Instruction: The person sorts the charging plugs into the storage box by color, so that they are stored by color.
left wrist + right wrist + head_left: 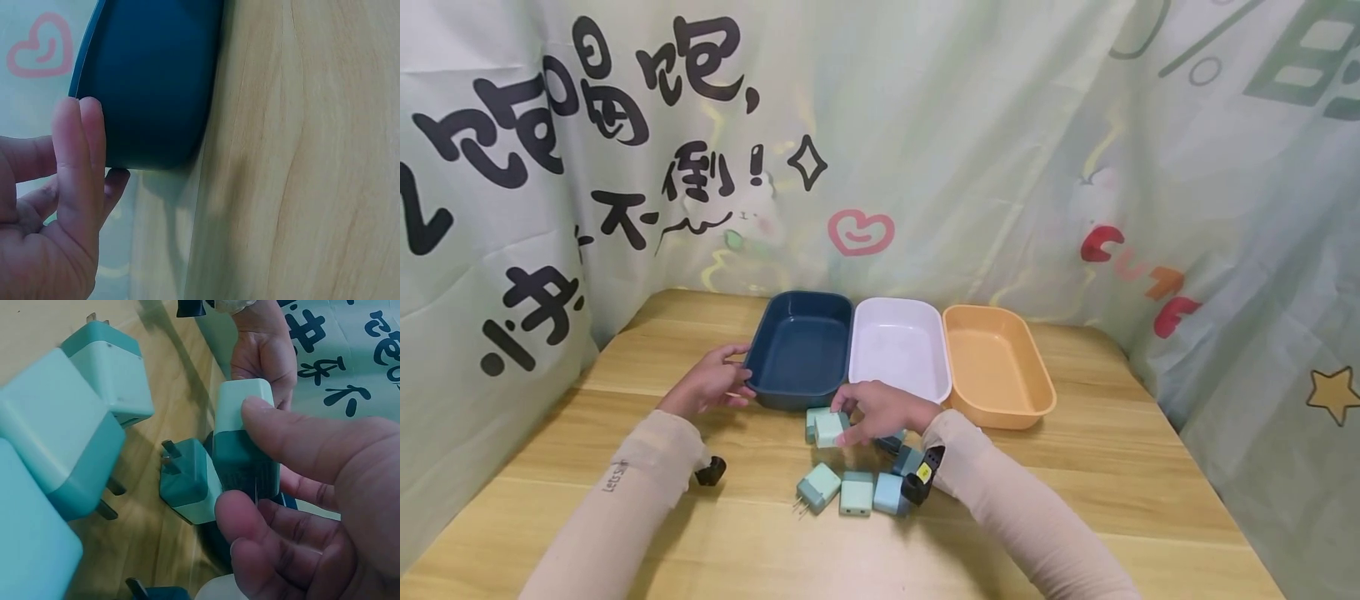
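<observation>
My right hand (pixel 883 410) pinches a pale green and teal charger plug (pixel 240 412) between thumb and fingers, in front of the navy and white trays. Beside it on the table is another two-tone charger plug (pixel 187 484), its metal prongs showing in the right wrist view. My left hand (pixel 717 385) is at the near left corner of the navy tray (pixel 801 342); in the left wrist view, straight fingers (pixel 74 144) touch the tray's outer wall. Closer to me stand a green charger plug (pixel 818 487), another green charger plug (pixel 857 493) and a blue charger plug (pixel 891 493).
A white tray (pixel 901 346) and an orange tray (pixel 998 362) stand right of the navy one in a row. Darker plugs (pixel 907 461) are partly hidden under my right wrist. Behind the wooden table (pixel 1112 467) hangs a printed curtain (pixel 955 150).
</observation>
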Available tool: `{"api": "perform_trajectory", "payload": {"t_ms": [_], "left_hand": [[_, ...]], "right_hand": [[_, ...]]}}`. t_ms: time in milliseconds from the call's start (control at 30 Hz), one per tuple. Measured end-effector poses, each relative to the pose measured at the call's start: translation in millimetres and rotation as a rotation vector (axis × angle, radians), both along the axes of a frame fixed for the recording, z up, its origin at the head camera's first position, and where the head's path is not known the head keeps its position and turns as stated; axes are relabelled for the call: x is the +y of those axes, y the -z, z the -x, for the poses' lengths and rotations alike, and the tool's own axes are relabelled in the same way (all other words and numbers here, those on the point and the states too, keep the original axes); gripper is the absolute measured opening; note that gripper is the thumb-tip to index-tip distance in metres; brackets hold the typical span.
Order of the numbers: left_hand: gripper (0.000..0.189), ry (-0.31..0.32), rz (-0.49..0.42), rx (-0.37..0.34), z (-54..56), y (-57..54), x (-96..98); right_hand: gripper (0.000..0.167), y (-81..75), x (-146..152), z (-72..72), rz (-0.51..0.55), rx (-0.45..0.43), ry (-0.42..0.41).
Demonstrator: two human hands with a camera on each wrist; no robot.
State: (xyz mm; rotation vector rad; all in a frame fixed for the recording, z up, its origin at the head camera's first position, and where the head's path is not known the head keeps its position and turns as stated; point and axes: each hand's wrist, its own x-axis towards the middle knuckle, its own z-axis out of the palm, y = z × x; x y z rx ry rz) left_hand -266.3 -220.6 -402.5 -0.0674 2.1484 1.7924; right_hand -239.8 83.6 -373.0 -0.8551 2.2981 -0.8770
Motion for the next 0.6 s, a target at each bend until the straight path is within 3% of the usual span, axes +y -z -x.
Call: {"api": "perform_trajectory", "payload": {"t_ms": [400,600], "left_hand": [[0.061,0.003,-0.023,0.005,1.2,-0.6,-0.3],[0.058,0.013,0.051,0.018,1.9,-5.9,-3.9]], "right_hand": [[0.040,-5.8,0.7,7.2,0.068,-0.067,0.087],[0.039,-11.0,2.7,15.2,0.062,0.030,0.059]]}}
